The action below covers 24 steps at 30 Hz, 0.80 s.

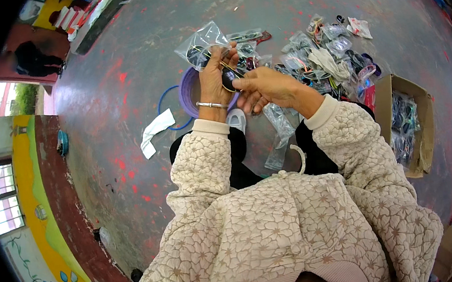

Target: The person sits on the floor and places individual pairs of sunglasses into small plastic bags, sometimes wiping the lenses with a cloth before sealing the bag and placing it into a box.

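Note:
Dark round-lensed sunglasses (pixel 228 80) with thin gold-coloured rims are between my two hands. My left hand (pixel 213 82), wearing a silver bangle, is closed round them and also has a clear plastic bag (pixel 205 36) at its fingers. One dark lens shows through or beside the bag; the exact overlap is hard to make out. My right hand (pixel 270 88) pinches the near lens between thumb and fingers. Just below my left hand stands a purple basin (pixel 187 94), its inside partly hidden by my wrist.
Bagged glasses (pixel 305 58) lie in a heap ahead and right. A cardboard box (pixel 427 120) holds more bagged glasses. On the floor are a white cloth (pixel 157 131), a blue hoop (pixel 161 105) and empty-looking plastic sleeves (pixel 279 135) between my knees.

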Available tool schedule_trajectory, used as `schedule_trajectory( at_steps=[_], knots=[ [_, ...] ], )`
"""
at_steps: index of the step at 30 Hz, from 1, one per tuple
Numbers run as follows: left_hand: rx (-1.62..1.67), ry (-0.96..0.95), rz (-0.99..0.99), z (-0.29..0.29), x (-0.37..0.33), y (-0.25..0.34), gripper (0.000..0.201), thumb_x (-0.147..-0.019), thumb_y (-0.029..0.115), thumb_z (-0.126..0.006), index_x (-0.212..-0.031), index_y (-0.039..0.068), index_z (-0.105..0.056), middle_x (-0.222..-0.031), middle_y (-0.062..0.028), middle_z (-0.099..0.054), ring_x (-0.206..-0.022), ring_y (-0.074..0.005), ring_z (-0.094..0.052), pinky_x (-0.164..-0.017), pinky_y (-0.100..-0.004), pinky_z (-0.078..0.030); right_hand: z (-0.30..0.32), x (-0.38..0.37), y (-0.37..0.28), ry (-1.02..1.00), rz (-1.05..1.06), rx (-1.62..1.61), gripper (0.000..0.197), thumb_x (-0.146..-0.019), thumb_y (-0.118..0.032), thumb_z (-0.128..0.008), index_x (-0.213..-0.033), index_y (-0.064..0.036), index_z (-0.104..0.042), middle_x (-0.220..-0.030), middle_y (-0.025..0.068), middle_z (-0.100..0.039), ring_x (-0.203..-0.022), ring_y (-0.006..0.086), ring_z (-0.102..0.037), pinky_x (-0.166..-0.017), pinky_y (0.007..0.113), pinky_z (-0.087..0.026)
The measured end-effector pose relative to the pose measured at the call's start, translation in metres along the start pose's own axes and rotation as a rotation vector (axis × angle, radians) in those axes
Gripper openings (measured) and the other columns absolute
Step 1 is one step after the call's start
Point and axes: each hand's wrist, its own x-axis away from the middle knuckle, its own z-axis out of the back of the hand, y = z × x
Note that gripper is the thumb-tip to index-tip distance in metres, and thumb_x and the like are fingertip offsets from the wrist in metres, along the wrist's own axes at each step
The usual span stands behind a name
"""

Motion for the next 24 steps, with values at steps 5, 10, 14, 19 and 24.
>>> schedule_trajectory(
  at_steps=[5,10,14,19,24],
  knots=[
    [-0.095,-0.118,0.007,-0.009,0.005,0.003,0.039,-0.089,0.034,-0.048,-0.103,-0.002,-0.051,-0.097,-0.0151,-0.058,-0.081,-0.0187,-0.059,-0.072,-0.0275,-0.051,0.005,-0.004,-0.001,0.046,0.004,-0.337,0.021,-0.084,-0.023,-0.056,-0.087,-0.0029,-0.054,-0.066,0.0070,-0.058,-0.046,0.0119,-0.053,-0.038,0.020,-0.039],
    [-0.284,-0.073,-0.020,-0.012,0.007,0.006,0.031,-0.086,0.028,-0.054,-0.097,-0.001,-0.054,-0.088,-0.0146,-0.061,-0.076,-0.0193,-0.060,-0.067,-0.0280,-0.051,0.011,-0.006,0.003,-0.058,0.073,-0.416,0.017,-0.084,-0.021,-0.057,-0.080,-0.0043,-0.055,-0.061,0.0051,-0.057,-0.040,0.0086,-0.048,-0.032,0.017,-0.029],
    [-0.508,-0.122,-0.116,-0.016,0.009,0.006,0.039,-0.088,0.032,-0.050,-0.102,-0.004,-0.052,-0.090,-0.0161,-0.061,-0.079,-0.0199,-0.061,-0.070,-0.0278,-0.050,0.018,-0.008,0.004,0.012,0.085,-0.307,0.017,-0.085,-0.022,-0.057,-0.078,-0.0057,-0.054,-0.058,0.0025,-0.055,-0.035,0.0054,-0.042,-0.029,0.016,-0.027],
    [-0.699,-0.227,-0.106,-0.009,0.007,0.011,0.039,-0.093,0.029,-0.035,-0.099,-0.005,-0.054,-0.092,-0.0177,-0.062,-0.080,-0.0214,-0.062,-0.072,-0.0303,-0.050,0.022,-0.001,-0.004,0.110,0.106,-0.258,0.019,-0.085,-0.023,-0.056,-0.077,-0.0054,-0.053,-0.056,0.0010,-0.053,-0.033,0.0037,-0.039,-0.028,0.017,-0.024],
    [-1.061,-0.378,0.097,0.002,0.008,0.023,0.039,-0.093,0.029,-0.035,-0.092,-0.005,-0.055,-0.081,-0.0145,-0.063,-0.071,-0.0194,-0.062,-0.066,-0.0285,-0.050,0.047,0.004,-0.018,0.066,0.048,-0.138,0.023,-0.086,-0.023,-0.056,-0.075,-0.0034,-0.051,-0.054,0.0011,-0.049,-0.033,0.0030,-0.036,-0.028,0.016,-0.022]
  ],
)
